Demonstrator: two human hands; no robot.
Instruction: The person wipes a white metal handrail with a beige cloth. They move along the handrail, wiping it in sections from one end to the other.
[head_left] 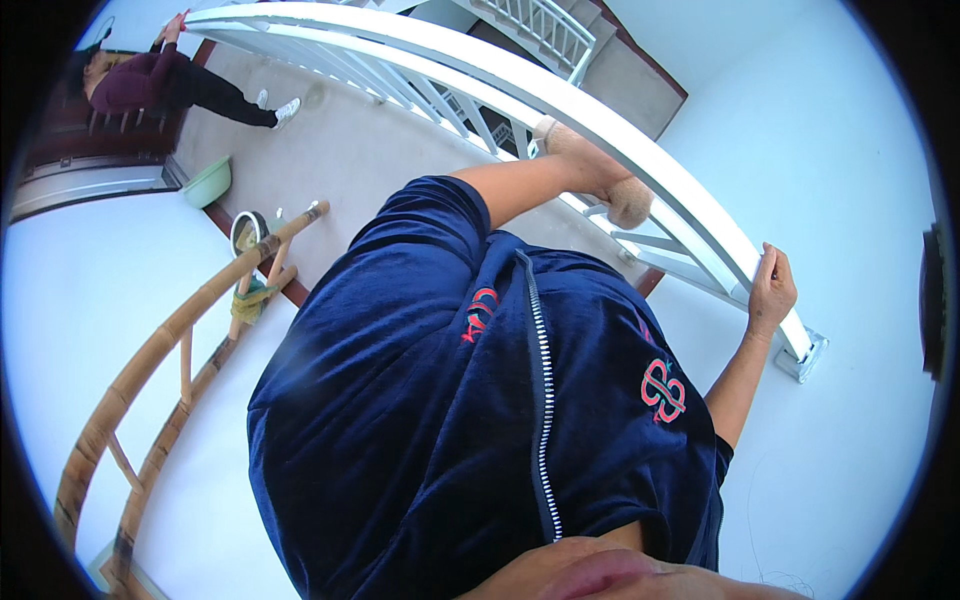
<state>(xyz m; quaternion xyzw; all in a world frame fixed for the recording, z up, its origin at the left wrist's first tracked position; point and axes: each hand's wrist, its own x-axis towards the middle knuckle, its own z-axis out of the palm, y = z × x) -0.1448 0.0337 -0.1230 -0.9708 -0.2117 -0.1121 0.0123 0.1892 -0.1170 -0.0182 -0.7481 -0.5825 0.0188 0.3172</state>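
My left arm reaches forward to the white railing (pixel 470 55). There my left hand (pixel 595 170) is closed around a tan fuzzy cloth (pixel 630 204), whose ends stick out on both sides of the hand. The upper rail partly hides the left fingers. On the right, my right hand (pixel 773 290) grips the handrail near its wall end, thumb and fingers bent around it. A metal bracket (pixel 803 356) joins the rail to the white wall just below that hand.
At far left another person (pixel 140 85) stands with both hands at the rail's far end, by something red. A bamboo ladder (pixel 180 320) leans on the left. Beyond it are a green basin (pixel 208 182) and a round pan (pixel 247 232). Stairs (pixel 535 25) lie past the railing.
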